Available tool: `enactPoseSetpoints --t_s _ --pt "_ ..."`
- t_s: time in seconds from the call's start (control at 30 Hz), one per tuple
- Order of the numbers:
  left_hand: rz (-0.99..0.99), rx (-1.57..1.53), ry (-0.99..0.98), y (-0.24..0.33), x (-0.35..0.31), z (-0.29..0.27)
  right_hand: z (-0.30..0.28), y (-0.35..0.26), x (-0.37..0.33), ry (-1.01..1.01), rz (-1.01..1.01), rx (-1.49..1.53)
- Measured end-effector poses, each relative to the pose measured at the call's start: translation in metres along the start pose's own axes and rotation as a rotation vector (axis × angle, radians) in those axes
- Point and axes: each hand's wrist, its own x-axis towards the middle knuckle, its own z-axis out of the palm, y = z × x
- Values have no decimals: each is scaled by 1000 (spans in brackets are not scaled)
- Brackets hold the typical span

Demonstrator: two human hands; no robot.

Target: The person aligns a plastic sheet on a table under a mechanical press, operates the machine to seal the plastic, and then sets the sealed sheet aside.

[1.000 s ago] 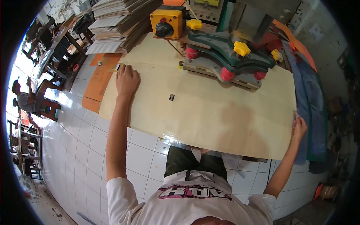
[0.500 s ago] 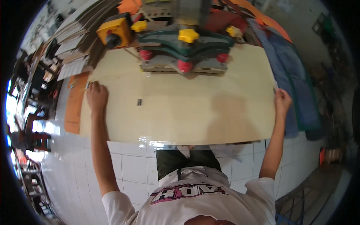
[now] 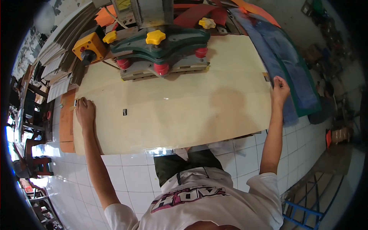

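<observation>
Spreading beneath both arms, a broad, smooth cream sheet (image 3: 176, 111) lies flat in front of the person, its near edge catching a bright shine. A small dark rectangle (image 3: 124, 112) sits on its left part. Over the far side stands a press (image 3: 161, 49), its dark green, curving body set with yellow star-shaped knobs (image 3: 155, 37) and rounded red bumpers (image 3: 161, 69) above a flat grey plate. Left of it is a boxy yellow control (image 3: 90, 45); beyond, thin layers form a ragged stack (image 3: 57, 65). Creased, translucent blue plastic (image 3: 303, 84) with green edging hangs at the right.

The left hand (image 3: 85, 111) rests at the sheet's left edge, fingers bent loosely. The right hand (image 3: 281, 91), fingers curled toward the thumb, is at the right edge; whether either hand grips anything cannot be told.
</observation>
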Motion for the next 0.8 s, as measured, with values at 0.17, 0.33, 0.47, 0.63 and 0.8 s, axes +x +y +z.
enactPoseSetpoints --t_s 0.17,0.33,0.47,0.63,0.8 --pt "-26 -14 -29 6 0 -5 2 6 2 2 -62 26" --pt "-17 -24 -23 7 -2 -5 0 -6 0 5 -70 -2" --pt "5 -22 -4 -9 1 -4 1 -30 -3 -57 -34 42" --pt "94 3 199 27 -9 -8 -9 -75 -12 -363 -115 -6" --pt "167 -63 43 40 1 -4 32 -94 -31 -651 -392 -149"
